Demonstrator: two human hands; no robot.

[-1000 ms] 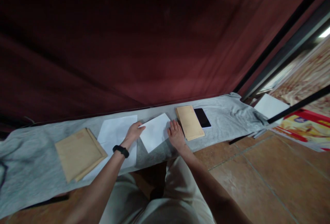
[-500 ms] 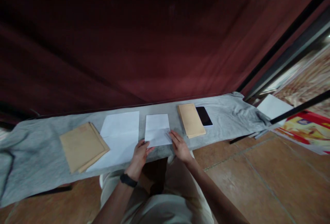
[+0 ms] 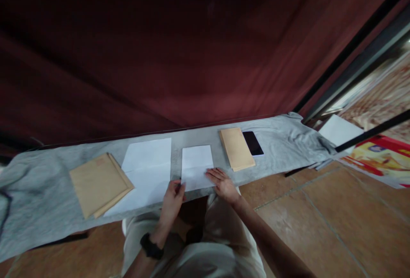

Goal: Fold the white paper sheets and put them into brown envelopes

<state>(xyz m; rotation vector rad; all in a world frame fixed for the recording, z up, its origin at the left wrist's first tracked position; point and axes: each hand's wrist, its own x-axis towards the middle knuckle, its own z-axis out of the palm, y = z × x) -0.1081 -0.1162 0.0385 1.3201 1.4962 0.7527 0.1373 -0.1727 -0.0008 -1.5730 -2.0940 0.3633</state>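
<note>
A small white sheet of paper (image 3: 197, 162) with a crease across it lies on the grey cloth in front of me. My left hand (image 3: 173, 197) is at its lower left corner, fingers curled and thumb against the paper edge; the exact grip is partly hidden. My right hand (image 3: 224, 185) rests flat on the lower right part of the sheet, fingers stretched out. To the left lies a larger creased white sheet (image 3: 149, 162), partly under brown envelopes (image 3: 99, 184). On the right is a stack of narrower brown envelopes (image 3: 237, 147).
A dark-screened phone (image 3: 253, 143) lies beside the right-hand envelopes. The grey cloth (image 3: 285, 145) covers a long narrow table against a dark red curtain (image 3: 198, 77). Black metal bars, a white box-like object (image 3: 341, 132) and a red and yellow carton (image 3: 381, 158) stand at the far right.
The small sheet has shifted slightly toward me and lies flatter. My right hand has flattened onto it, while my left hand has moved a little down and left.
</note>
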